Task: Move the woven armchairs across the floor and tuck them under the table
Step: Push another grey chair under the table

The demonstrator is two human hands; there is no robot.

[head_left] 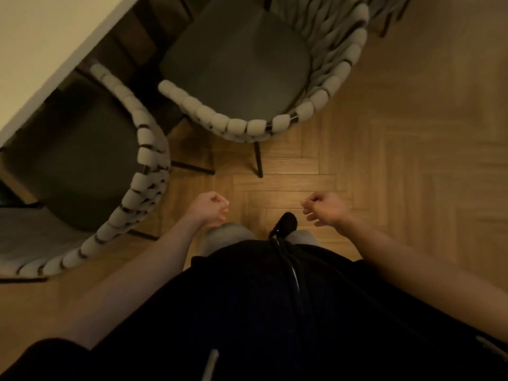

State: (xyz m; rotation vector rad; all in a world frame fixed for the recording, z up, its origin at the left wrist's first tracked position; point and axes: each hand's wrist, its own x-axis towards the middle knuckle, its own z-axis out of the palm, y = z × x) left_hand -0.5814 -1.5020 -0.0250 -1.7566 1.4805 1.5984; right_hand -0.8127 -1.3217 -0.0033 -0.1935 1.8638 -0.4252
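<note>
Two woven armchairs with pale rope-wrapped rims and dark seat cushions stand in front of me. The left armchair [143, 160] has its seat partly beneath the white table [41, 50]. The middle armchair [236, 125] stands by the table's edge, its seat almost wholly outside it. My left hand [210, 209] and my right hand [325, 209] hover over the floor, short of both chairs. Their fingers are loosely curled, and neither holds or touches anything.
A third woven chair [384, 9] shows at the top right edge. Herringbone wood floor [412, 160] spreads to the right and behind the chairs. Thin black chair legs [258, 160] stick out towards me. My black shoe [286, 221] is between my hands.
</note>
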